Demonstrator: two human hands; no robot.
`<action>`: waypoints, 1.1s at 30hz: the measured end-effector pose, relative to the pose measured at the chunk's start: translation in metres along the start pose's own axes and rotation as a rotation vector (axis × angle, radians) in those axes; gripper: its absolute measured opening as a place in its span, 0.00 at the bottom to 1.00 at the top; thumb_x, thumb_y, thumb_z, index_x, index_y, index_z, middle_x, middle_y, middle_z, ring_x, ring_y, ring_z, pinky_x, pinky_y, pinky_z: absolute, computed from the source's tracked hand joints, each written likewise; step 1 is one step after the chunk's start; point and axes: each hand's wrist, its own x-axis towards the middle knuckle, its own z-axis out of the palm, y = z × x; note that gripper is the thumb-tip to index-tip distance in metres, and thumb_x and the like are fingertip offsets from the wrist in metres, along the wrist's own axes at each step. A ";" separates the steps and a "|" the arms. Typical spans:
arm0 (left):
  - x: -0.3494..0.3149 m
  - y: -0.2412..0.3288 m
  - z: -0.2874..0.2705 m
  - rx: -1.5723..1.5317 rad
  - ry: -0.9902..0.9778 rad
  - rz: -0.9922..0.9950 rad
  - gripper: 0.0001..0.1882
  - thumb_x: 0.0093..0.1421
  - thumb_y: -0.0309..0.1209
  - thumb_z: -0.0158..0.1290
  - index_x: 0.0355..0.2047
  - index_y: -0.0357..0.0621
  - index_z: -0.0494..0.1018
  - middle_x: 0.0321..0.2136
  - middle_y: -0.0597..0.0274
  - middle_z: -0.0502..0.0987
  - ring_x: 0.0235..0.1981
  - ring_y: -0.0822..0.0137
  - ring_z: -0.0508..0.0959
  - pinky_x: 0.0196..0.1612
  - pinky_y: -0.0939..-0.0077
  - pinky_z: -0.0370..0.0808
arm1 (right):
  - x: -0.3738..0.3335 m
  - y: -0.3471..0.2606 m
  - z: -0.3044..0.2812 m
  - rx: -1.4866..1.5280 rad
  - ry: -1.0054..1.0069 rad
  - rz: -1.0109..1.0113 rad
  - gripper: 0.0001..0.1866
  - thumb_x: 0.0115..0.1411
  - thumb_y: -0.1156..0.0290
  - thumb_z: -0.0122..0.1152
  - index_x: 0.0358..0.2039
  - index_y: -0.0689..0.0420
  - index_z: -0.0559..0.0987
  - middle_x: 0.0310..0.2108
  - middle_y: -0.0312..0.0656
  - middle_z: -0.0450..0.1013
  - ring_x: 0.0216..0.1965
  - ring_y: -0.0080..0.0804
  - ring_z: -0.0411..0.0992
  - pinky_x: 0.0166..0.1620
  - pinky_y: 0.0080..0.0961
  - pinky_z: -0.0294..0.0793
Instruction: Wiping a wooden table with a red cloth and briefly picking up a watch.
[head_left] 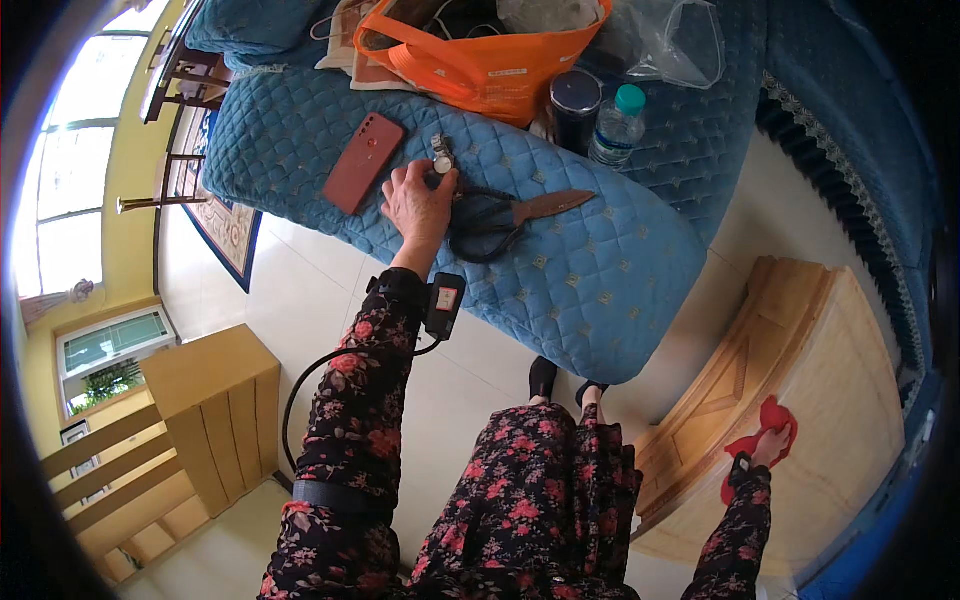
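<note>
My left hand (pixel 418 207) reaches onto the blue quilted seat cover, its fingers closed at the near end of a silver wristwatch (pixel 443 160). A small dark patch shows between the fingertips, too hidden to name. Just right of this hand lies a pair of scissors (pixel 490 240) with black loop handles and brownish blades pointing right. To its left is a red smartphone (pixel 364 163), back side up. Far to the right, my right hand (pixel 770 447) presses on a bunched red cloth (pixel 778 415) on a wooden table, fingers closed on it.
Behind the watch stand an orange bag (pixel 490 75), a dark tumbler (pixel 575 108) and a clear bottle with a teal cap (pixel 618 125). A clear plastic bag (pixel 685 45) lies beyond them. The wooden table (pixel 840 370) is at right, a wooden cabinet (pixel 215 400) at left.
</note>
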 end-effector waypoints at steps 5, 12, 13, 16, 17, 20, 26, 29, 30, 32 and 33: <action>0.002 0.000 0.007 -0.047 0.041 -0.041 0.19 0.48 0.44 0.60 0.39 0.52 0.76 0.41 0.63 0.73 0.48 0.56 0.67 0.50 0.57 0.63 | -0.012 -0.019 0.005 0.096 0.042 -0.132 0.25 0.64 0.63 0.41 0.62 0.50 0.59 0.61 0.55 0.57 0.60 0.58 0.57 0.58 0.48 0.63; -0.001 -0.014 0.016 -0.169 0.085 -0.034 0.19 0.48 0.42 0.61 0.40 0.54 0.77 0.40 0.65 0.74 0.49 0.56 0.68 0.52 0.58 0.64 | -0.025 -0.019 0.007 0.038 0.023 -0.164 0.25 0.66 0.61 0.40 0.63 0.51 0.58 0.62 0.55 0.55 0.61 0.57 0.56 0.58 0.49 0.62; 0.000 -0.016 0.018 -0.172 0.082 -0.034 0.19 0.48 0.42 0.61 0.40 0.54 0.77 0.40 0.65 0.74 0.49 0.56 0.68 0.52 0.58 0.64 | -0.023 -0.016 0.008 0.029 0.045 -0.182 0.25 0.66 0.61 0.40 0.63 0.50 0.58 0.62 0.55 0.54 0.61 0.58 0.56 0.58 0.49 0.62; 0.005 -0.026 0.023 -0.337 0.103 -0.031 0.18 0.48 0.41 0.62 0.40 0.54 0.77 0.38 0.65 0.76 0.46 0.57 0.70 0.52 0.62 0.66 | -0.018 -0.010 0.009 0.013 0.043 -0.184 0.25 0.66 0.60 0.41 0.63 0.48 0.57 0.62 0.55 0.54 0.61 0.58 0.56 0.58 0.49 0.62; 0.008 -0.033 0.025 -0.429 0.063 -0.030 0.18 0.48 0.40 0.62 0.40 0.54 0.77 0.37 0.65 0.76 0.45 0.58 0.71 0.51 0.63 0.67 | -0.018 -0.012 0.010 0.008 0.018 -0.166 0.26 0.66 0.59 0.41 0.64 0.48 0.57 0.63 0.55 0.53 0.61 0.58 0.56 0.59 0.49 0.62; 0.013 -0.046 0.029 -0.577 -0.009 -0.044 0.17 0.49 0.39 0.61 0.41 0.54 0.77 0.37 0.65 0.77 0.44 0.58 0.72 0.50 0.65 0.68 | -0.015 -0.014 0.009 -0.002 0.019 -0.162 0.26 0.67 0.59 0.39 0.64 0.51 0.56 0.63 0.56 0.53 0.60 0.58 0.58 0.56 0.49 0.64; 0.000 -0.027 0.022 -0.511 0.012 -0.029 0.17 0.49 0.38 0.61 0.40 0.53 0.77 0.37 0.64 0.75 0.46 0.58 0.70 0.51 0.64 0.67 | -0.027 -0.019 0.004 -0.026 -0.060 -0.101 0.28 0.66 0.58 0.42 0.65 0.48 0.54 0.64 0.56 0.51 0.63 0.57 0.52 0.61 0.48 0.59; -0.005 -0.022 0.020 -0.406 0.103 -0.032 0.16 0.49 0.39 0.61 0.40 0.52 0.77 0.41 0.62 0.73 0.48 0.56 0.69 0.51 0.63 0.66 | -0.035 -0.028 0.003 -0.045 -0.074 -0.093 0.28 0.66 0.59 0.43 0.65 0.48 0.54 0.64 0.56 0.49 0.64 0.55 0.51 0.62 0.47 0.58; -0.006 -0.022 0.019 -0.407 0.105 -0.040 0.16 0.49 0.39 0.61 0.40 0.52 0.77 0.41 0.62 0.73 0.48 0.56 0.69 0.51 0.63 0.66 | -0.037 -0.030 0.003 -0.054 -0.081 -0.088 0.28 0.66 0.60 0.43 0.65 0.48 0.53 0.65 0.55 0.49 0.64 0.55 0.50 0.62 0.47 0.58; -0.007 -0.020 0.020 -0.452 0.115 -0.009 0.16 0.49 0.38 0.62 0.39 0.52 0.77 0.42 0.63 0.73 0.48 0.56 0.68 0.52 0.62 0.65 | -0.034 -0.021 0.001 -0.043 -0.058 -0.089 0.29 0.65 0.60 0.43 0.65 0.47 0.53 0.65 0.55 0.48 0.64 0.55 0.50 0.62 0.47 0.58; -0.008 -0.018 0.022 -0.468 0.119 -0.003 0.15 0.49 0.38 0.62 0.38 0.52 0.77 0.43 0.63 0.73 0.49 0.56 0.68 0.52 0.62 0.64 | -0.031 -0.017 0.001 -0.028 -0.041 -0.086 0.29 0.65 0.60 0.44 0.66 0.47 0.53 0.65 0.55 0.48 0.64 0.55 0.50 0.62 0.46 0.58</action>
